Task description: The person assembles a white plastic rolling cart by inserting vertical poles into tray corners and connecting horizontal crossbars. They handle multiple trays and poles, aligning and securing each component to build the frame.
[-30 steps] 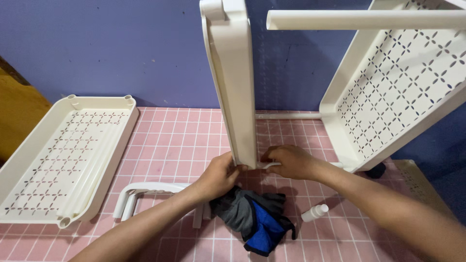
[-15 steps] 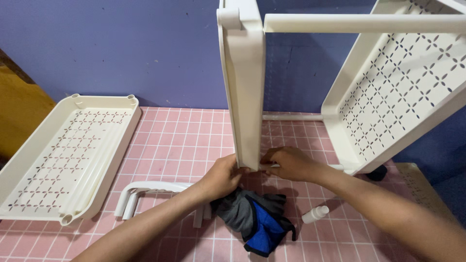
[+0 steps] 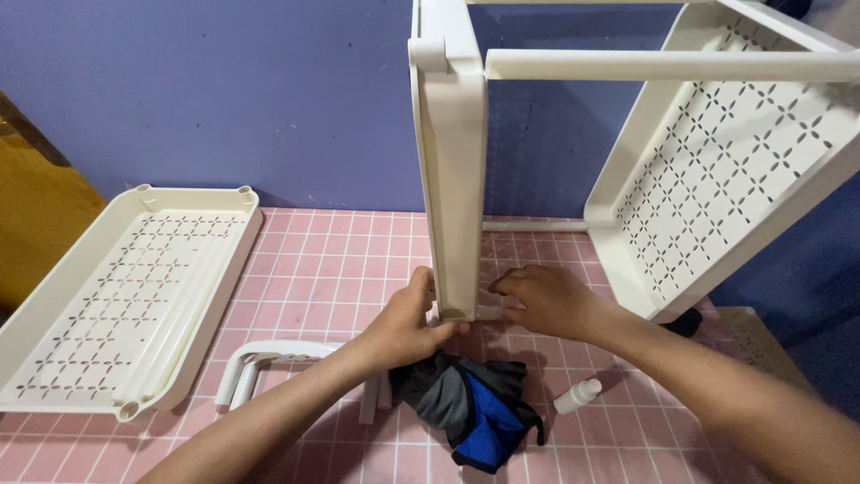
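A white plastic shelf rack lies on its side on the pink tiled floor. One perforated tray stands edge-on (image 3: 452, 179) in front of me, and a second tray (image 3: 726, 170) tilts at the right. White tubes (image 3: 663, 64) join them. My left hand (image 3: 408, 318) grips the lower corner of the edge-on tray from the left. My right hand (image 3: 546, 300) presses at the same corner from the right, fingers curled around a small white part.
A loose white perforated tray (image 3: 116, 296) leans at the left. A white curved handle piece (image 3: 269, 363) lies on the floor by my left forearm. A dark grey and blue cloth (image 3: 470, 408) and a small white tube piece (image 3: 578, 396) lie below my hands. A blue wall stands behind.
The view has shifted so the rack sits slightly further right. Both hands stay at the tray's lower corner with little change.
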